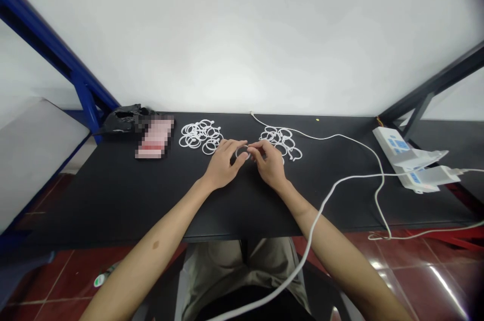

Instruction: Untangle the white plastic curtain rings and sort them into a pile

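Observation:
A white ring [237, 151] is held between my two hands, above the middle of the black table. My left hand [224, 164] grips its left side, with the fingers over the top and the thumb below. At its right side, my right hand [269, 164] pinches the ring between thumb and fingertips. One heap of white rings [193, 135] with small knobs lies just beyond and left of my left hand. Another heap of similar rings [286, 140] lies behind my right hand, which partly hides it.
A pink, blurred-out flat object [156, 137] and a black plastic bag [126, 118] lie at the left on the table [124, 200]. At the right stands a white power strip [397, 147] with plugs. A white cable [333, 189] crosses over my right forearm.

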`<act>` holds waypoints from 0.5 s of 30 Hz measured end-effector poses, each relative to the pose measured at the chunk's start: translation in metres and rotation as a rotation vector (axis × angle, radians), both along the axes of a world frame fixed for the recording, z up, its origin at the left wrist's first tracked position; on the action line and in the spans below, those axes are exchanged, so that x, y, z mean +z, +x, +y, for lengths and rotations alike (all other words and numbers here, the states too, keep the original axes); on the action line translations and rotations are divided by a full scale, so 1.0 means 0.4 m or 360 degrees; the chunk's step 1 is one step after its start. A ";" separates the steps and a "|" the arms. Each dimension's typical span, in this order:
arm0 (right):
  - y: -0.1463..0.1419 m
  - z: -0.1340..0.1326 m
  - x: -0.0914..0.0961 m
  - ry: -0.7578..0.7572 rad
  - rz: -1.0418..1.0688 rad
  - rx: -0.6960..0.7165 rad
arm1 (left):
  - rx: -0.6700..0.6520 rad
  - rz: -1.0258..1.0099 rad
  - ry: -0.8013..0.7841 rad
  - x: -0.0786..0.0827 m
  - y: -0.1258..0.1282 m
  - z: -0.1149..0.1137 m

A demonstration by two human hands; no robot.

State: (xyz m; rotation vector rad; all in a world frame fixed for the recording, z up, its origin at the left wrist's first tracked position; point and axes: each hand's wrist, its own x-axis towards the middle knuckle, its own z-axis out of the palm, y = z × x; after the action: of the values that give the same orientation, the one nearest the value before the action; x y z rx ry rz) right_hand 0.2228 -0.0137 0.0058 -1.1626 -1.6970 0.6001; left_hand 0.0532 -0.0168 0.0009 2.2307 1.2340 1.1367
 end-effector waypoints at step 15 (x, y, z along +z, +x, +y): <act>0.007 0.009 -0.008 0.0075 -0.0136 0.0028 | -0.0089 0.0189 0.0002 -0.022 -0.003 0.001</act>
State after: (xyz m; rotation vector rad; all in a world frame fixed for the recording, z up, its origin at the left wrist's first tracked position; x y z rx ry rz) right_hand 0.2254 -0.0103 0.0026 -1.1552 -1.7858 0.5246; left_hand 0.0522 -0.0164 -0.0077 2.3485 1.2075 0.9974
